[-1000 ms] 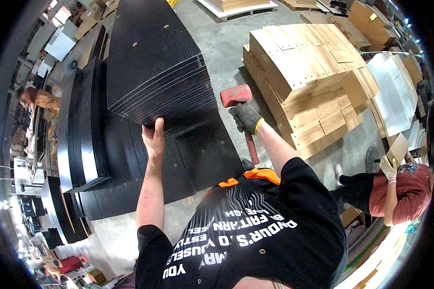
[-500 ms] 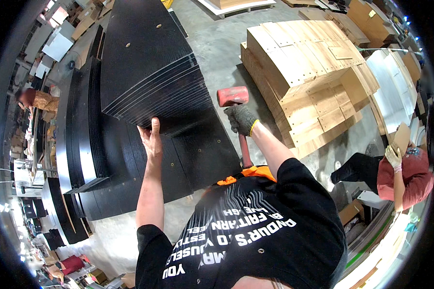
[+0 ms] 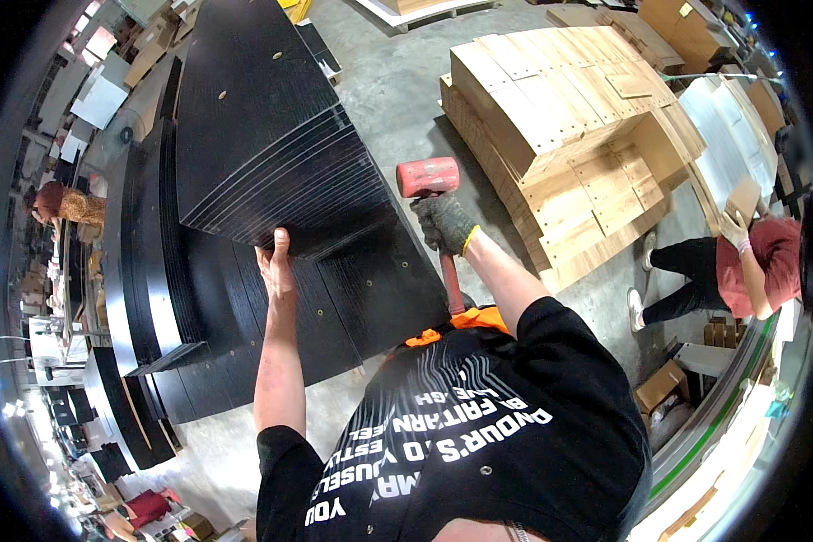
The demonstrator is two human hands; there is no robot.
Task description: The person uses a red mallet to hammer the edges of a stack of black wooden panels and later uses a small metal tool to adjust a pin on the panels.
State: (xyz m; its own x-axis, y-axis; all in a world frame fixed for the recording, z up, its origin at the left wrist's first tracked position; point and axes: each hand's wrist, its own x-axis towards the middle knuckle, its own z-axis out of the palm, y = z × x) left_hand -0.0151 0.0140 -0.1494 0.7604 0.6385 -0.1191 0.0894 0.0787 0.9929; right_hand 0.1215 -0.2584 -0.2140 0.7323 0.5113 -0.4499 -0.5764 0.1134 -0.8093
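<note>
A tall stack of flat black panels (image 3: 248,99) stands in front of me, its layered edges facing my body. My bare left hand (image 3: 278,257) grips the lower corner of these edges, thumb up and fingers partly hidden against the panels. My right hand (image 3: 447,224), in a dark grey knit glove with a yellow cuff, is closed around the handle of a red mallet (image 3: 428,177). The mallet's worn head sits just above the glove, right of the stack and apart from it. Its handle points down toward my waist.
More black panels (image 3: 334,303) lie low beneath the stack, with others piled (image 3: 149,271) at left. A stack of light wooden boards (image 3: 569,99) stands at right across grey floor (image 3: 384,72). A co-worker (image 3: 754,266) at far right holds a brown board. Other people appear at left.
The view has shifted slightly, so the stacks sit a little differently in the picture. Both my hands keep their holds. The co-worker at right now shows both legs and stands farther up the picture.
</note>
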